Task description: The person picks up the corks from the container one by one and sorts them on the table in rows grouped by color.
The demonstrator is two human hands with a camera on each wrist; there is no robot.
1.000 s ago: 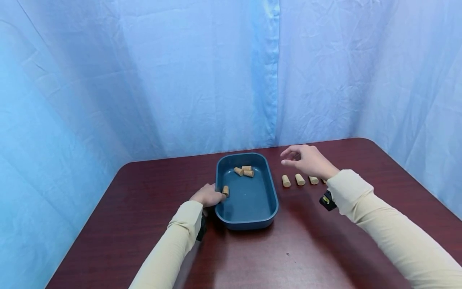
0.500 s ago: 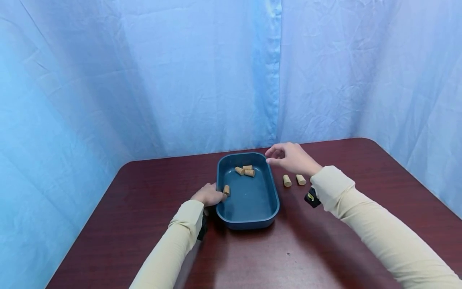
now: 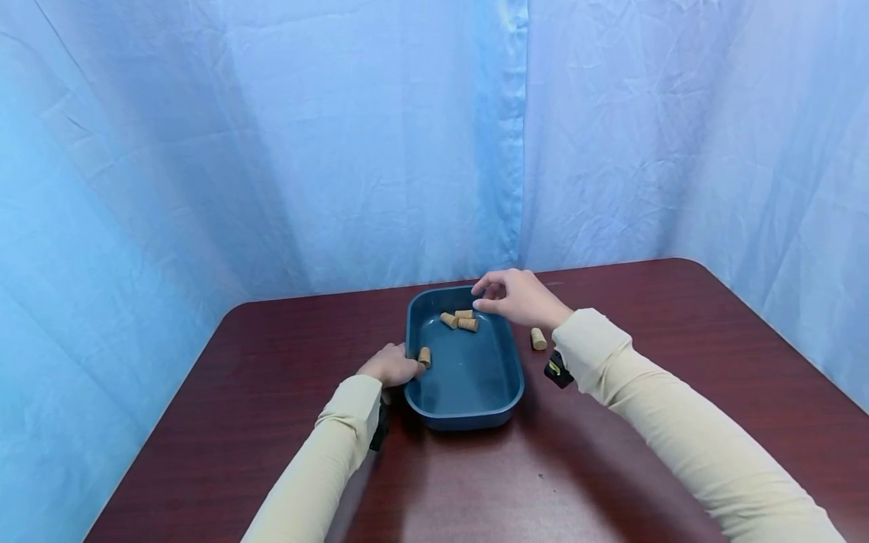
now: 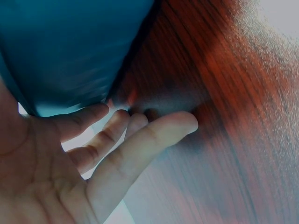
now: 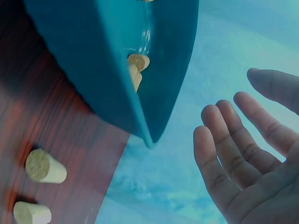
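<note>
A deep blue tray stands on the table. Over its left wall, my left hand hooks the thumb inside; in the left wrist view the other fingers reach along and below the outer wall. One cork lies inside, close by that thumb. Farther back in the tray lie three more corks, bunched together. My right hand hovers above the tray's far right corner, fingers gently curved and holding nothing; its palm is bare in the right wrist view.
Outside the tray's right side a pale cork lies on the dark red wooden table. Another pale cork shows beside it in the right wrist view. Light blue curtains hang around the table.
My right hand has moved left, from above the row of pale corks to over the tray's far right corner. The right sleeve now covers most of that row. My left hand stays put.
</note>
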